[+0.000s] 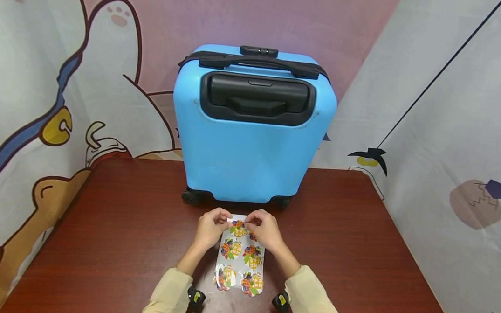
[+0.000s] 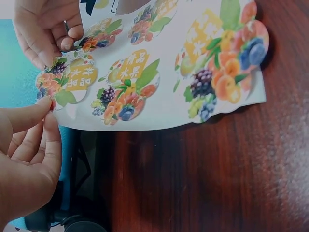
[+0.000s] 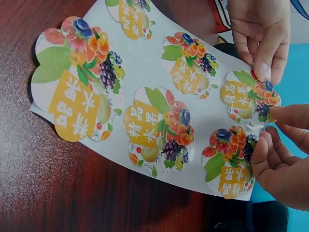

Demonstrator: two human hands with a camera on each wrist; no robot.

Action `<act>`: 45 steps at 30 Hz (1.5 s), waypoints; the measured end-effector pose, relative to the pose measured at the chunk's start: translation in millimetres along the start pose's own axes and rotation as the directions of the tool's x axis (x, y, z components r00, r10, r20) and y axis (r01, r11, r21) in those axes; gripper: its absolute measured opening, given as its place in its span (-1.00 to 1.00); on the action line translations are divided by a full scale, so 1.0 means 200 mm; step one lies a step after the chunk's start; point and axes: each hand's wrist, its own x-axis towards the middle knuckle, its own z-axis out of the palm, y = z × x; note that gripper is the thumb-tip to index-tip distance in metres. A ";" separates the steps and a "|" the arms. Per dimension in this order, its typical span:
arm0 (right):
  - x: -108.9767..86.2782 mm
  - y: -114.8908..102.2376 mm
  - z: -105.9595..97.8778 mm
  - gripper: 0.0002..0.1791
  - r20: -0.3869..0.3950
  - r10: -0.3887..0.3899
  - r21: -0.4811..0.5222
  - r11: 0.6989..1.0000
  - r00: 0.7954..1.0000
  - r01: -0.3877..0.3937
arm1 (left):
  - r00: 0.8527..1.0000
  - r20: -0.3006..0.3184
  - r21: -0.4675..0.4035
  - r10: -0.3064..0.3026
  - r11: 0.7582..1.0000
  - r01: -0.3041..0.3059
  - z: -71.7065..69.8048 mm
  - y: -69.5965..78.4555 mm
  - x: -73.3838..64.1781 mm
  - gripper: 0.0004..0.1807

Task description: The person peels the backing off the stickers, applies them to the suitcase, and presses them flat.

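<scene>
A white sheet of fruit stickers [image 1: 240, 261] lies lengthwise before the person, its far end raised between both hands. Each sticker shows berries, leaves and yellow lettering. The left hand [image 1: 210, 228] pinches the far left corner, thumb on top beside a sticker [image 2: 67, 79]. Opposite it, the right hand [image 1: 266, 229] pinches the far edge at that sticker's other side, with fingertips at its rim. The white backing wrinkles by the right fingertips [image 3: 273, 115]. I cannot tell whether the sticker's edge is lifted. In the head view, the right hand partly covers another sticker.
A light blue suitcase [image 1: 250, 161] with black handles stands upright on its wheels just behind the hands. The brown wooden table [image 1: 116, 244] spreads to both sides. Printed cloth [image 1: 437, 113] hangs around the back and sides. Black wrist devices [image 1: 280, 302] sit at both cuffs.
</scene>
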 end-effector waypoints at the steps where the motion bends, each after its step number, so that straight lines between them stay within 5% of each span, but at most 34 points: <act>1: 0.00 0.00 0.00 -0.91 0.002 0.000 0.005 1.000 1.000 0.000 | 1.000 0.003 0.003 0.001 1.000 -0.001 0.00 0.00 0.00 -0.84; 27: -0.01 0.01 -0.03 -0.92 0.026 0.099 0.082 0.992 0.995 -0.101 | 1.000 0.029 0.039 -0.002 0.999 0.001 -0.01 -0.03 0.01 -0.92; 45: 0.00 0.02 -0.05 -0.92 0.042 0.093 0.145 0.985 0.995 -0.098 | 0.999 0.049 0.028 -0.021 0.999 0.020 -0.02 -0.05 0.00 -0.90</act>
